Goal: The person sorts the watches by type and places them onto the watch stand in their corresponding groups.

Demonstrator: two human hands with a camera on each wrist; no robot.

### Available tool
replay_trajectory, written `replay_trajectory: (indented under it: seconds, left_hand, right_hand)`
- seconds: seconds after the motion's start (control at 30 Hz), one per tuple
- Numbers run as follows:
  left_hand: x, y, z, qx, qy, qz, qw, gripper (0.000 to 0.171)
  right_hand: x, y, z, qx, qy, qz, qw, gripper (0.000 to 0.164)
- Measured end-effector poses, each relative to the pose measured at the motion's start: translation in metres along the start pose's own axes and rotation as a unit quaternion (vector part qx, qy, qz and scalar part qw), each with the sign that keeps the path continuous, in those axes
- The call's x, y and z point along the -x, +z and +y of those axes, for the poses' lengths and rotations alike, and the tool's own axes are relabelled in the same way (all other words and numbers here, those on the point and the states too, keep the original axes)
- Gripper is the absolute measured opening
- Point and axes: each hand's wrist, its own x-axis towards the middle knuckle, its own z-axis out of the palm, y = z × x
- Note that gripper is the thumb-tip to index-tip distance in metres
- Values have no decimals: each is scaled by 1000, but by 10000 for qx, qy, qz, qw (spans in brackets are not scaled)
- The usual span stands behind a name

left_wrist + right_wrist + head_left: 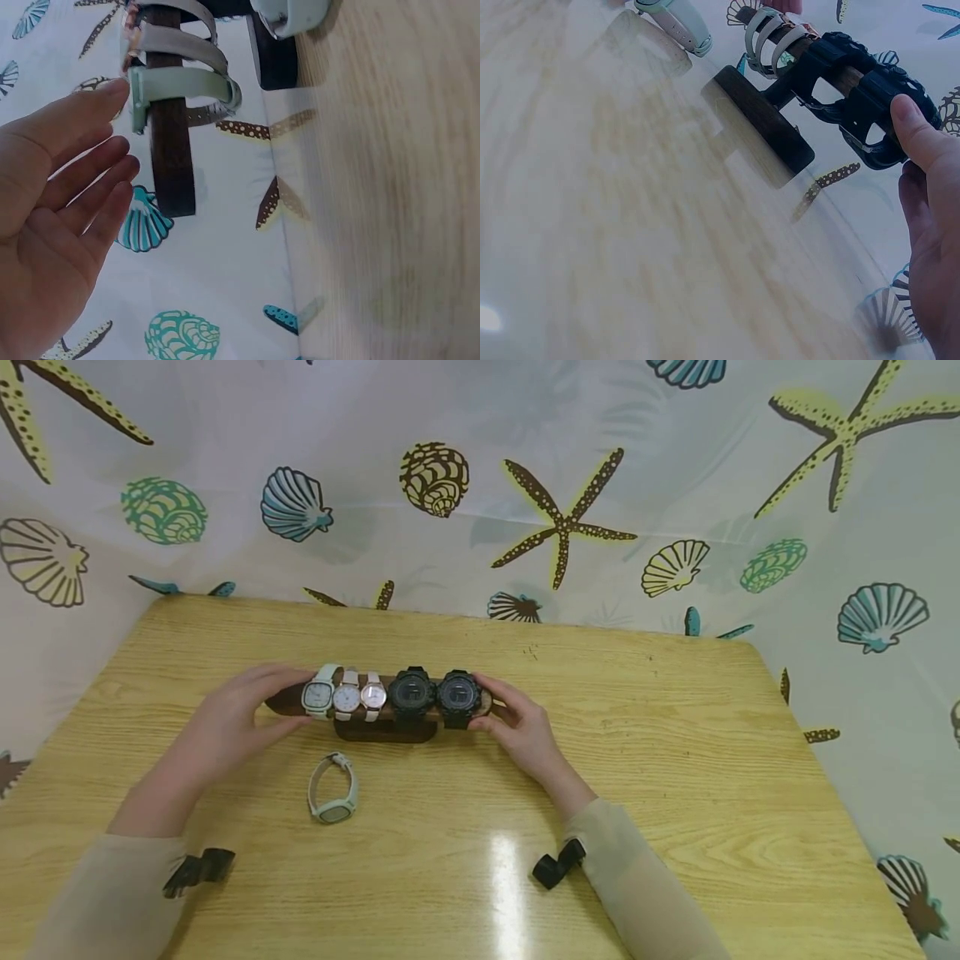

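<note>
A dark wooden watch stand [386, 732] holds several watches on its bar. From left to right are a pale green square watch [318, 695], two white-strapped round watches [347, 697] and two chunky black watches [412, 692]. My left hand [232, 710] is at the bar's left end, its thumb touching the edge of the pale green watch; the other fingers are loosely bent in the left wrist view. At the right end, my right hand [522, 731] pinches the outer black watch [459, 692], with the thumb [907, 116] on its side.
A second pale green watch [333, 810] lies buckled on the wooden table [420, 877], in front of the stand. Behind the table hangs a white cloth [360, 552] printed with shells and starfish. Black straps [558, 864] hang at both sleeves.
</note>
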Motion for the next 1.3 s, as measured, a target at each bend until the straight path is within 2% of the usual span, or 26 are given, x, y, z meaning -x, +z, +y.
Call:
replay_trajectory:
  seconds: [0.1, 0.17, 0.23, 0.3, 0.43, 0.5, 0.57, 0.67, 0.83, 0.93, 1.03, 1.1, 1.17, 1.2, 1.3]
  left_hand:
    - [8, -2, 10, 17, 255, 218, 9994, 47]
    - [13, -2, 15, 34, 411, 100, 9991, 43]
    - [19, -1, 20, 171, 417, -306, 9985, 35]
    - [25, 1, 24, 407, 329, -922, 9944, 30]
    - [31, 8, 28, 876, -29, -2169, 9722, 35]
    - [33, 13, 28, 1003, -162, -2542, 9618, 40]
    - [34, 17, 28, 1066, -210, -2710, 9564, 43]
    - [33, 23, 30, 1039, -182, -2707, 9569, 37]
    - [30, 31, 33, 721, 6, -2631, 9621, 22]
    - [30, 33, 34, 555, 47, -2656, 9625, 22]
    - [30, 24, 32, 808, -120, -2767, 9575, 17]
    - [29, 12, 31, 1060, -224, -2742, 9556, 9]
    - [28, -5, 31, 1299, -307, -2517, 9586, 5]
    - [28, -13, 31, 1326, -329, -2303, 9635, 6]
    - [27, -34, 28, 1374, -577, -1344, 9797, 13]
  right_hand:
    - [0, 1, -12, 8, -2, 0, 10000, 60]
    - [0, 1, -20, 21, -14, 1, 10000, 59]
    - [0, 2, -27, 41, -30, -2, 10000, 58]
    - [0, 2, -28, 63, -35, 4, 10000, 58]
    - [0, 2, -28, 74, -37, 24, 10000, 58]
    - [0, 2, -28, 73, -24, 29, 10000, 58]
    - [0, 2, -29, 74, -28, 29, 10000, 58]
    - [0, 2, -29, 71, -28, 30, 10000, 58]
    - [0, 2, -26, 47, -50, 39, 10000, 58]
    - [0, 2, -13, 4, -64, 47, 10000, 59]
    - [0, 2, -8, -20, -49, 28, 10000, 59]
    - [0, 2, -11, -21, -41, 10, 10000, 59]
    - [1, 3, -20, -10, -22, -9, 10000, 58]
    - [1, 3, -24, -4, -8, -12, 10000, 58]
    - [1, 3, -27, 6, 13, -10, 10000, 58]
